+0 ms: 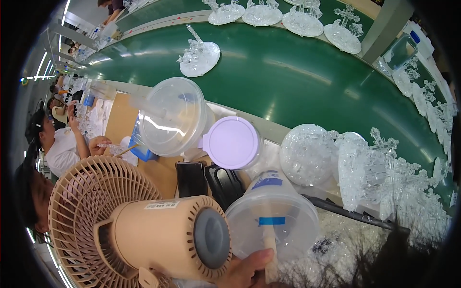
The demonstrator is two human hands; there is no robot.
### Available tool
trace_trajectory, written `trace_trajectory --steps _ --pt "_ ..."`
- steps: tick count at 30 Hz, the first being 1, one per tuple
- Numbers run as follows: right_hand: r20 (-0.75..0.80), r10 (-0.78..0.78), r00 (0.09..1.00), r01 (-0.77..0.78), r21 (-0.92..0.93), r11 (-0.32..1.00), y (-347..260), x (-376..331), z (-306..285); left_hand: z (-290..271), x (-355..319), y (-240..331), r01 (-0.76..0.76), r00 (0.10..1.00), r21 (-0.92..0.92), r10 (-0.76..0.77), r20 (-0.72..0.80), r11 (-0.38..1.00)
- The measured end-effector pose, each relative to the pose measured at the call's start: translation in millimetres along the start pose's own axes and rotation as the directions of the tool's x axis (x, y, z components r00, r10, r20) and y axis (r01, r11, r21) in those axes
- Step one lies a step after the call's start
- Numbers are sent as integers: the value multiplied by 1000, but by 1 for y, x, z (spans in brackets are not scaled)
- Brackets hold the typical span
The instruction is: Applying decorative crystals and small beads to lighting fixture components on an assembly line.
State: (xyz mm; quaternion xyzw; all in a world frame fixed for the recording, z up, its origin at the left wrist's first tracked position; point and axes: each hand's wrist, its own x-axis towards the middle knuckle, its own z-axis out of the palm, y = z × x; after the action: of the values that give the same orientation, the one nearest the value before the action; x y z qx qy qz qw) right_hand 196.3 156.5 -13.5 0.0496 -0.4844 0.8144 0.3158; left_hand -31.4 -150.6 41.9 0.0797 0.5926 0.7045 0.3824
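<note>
A beige fan (144, 230) looms closest, at seven o'clock. At six, one hand (245, 271), which one I can't tell, pinches a straw (270, 249) in a clear cup (271, 218). A drink looks underway; lifting needs a steady grip.

beige fan (144, 230), green conveyor (288, 72), lilac-lidded jar (233, 142)

A white rectangular sticker label (162, 205) sits atop the beige desk fan's motor housing, lower left. Just right of it, a clear plastic cup (272, 218) w/ lid carries a blue-and-white label (267, 181) near its top & a blue tape strip (272, 221) across its middle. A dark phone screen (191, 178) lies behind, unlit.
</note>
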Motion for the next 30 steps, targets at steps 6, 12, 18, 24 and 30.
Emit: trace_trajectory --steps 6,12,18,24,30 --pt "-462 -105 881 -85 -372 924 -17 -44 7 -1 1 0 -8 1000 12 8 6 1000" --pt "-516 -104 850 -51 -277 959 -11 -31 6 -3 4 -1 -20 1000 18 19 20 1000" --pt "-464 -43 885 -85 -252 964 -9 -28 12 -4 7 -2 -26 999 26 25 30 999" --pt "-546 -55 836 -92 -239 967 -8 -33 6 -6 8 -2 -33 999 35 32 31 999" --pt "-484 -126 866 -152 -494 856 -14 -50 0 -7 9 -1 -43 999 50 42 19 998"
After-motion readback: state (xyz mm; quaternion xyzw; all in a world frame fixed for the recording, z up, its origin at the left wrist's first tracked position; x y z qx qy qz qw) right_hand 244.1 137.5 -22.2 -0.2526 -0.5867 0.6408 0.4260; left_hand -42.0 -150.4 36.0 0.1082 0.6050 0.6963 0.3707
